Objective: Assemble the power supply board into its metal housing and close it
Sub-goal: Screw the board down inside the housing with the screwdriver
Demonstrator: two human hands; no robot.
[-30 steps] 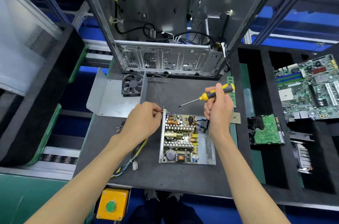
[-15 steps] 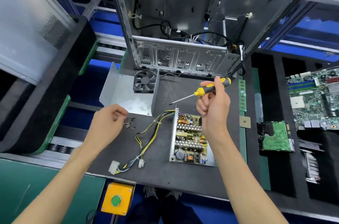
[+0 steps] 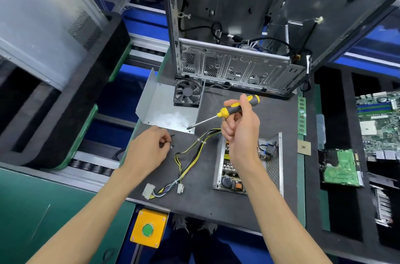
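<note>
The power supply board (image 3: 232, 175) lies inside its open metal housing (image 3: 276, 168) on the dark mat, partly hidden by my right wrist. Its yellow and black cable bundle (image 3: 188, 155) runs left to white plugs (image 3: 149, 191). The bent metal cover with a fan (image 3: 188, 92) lies behind, to the left. My right hand (image 3: 240, 131) holds a yellow and black screwdriver (image 3: 233, 110) above the housing, tip pointing left. My left hand (image 3: 149, 149) rests on the mat with its fingertips pinched at small dark screws (image 3: 171, 141).
An open computer case (image 3: 238, 64) stands at the back of the mat. A motherboard (image 3: 381, 125), a hard drive (image 3: 339, 168), a memory stick (image 3: 302, 115) and a processor chip (image 3: 304, 147) lie on the right. A yellow box with a green button (image 3: 148, 229) sits at the front edge.
My left hand left the housing's corner and went left to the screws on the mat. The view shifted right and down. My right hand kept the screwdriver raised.
</note>
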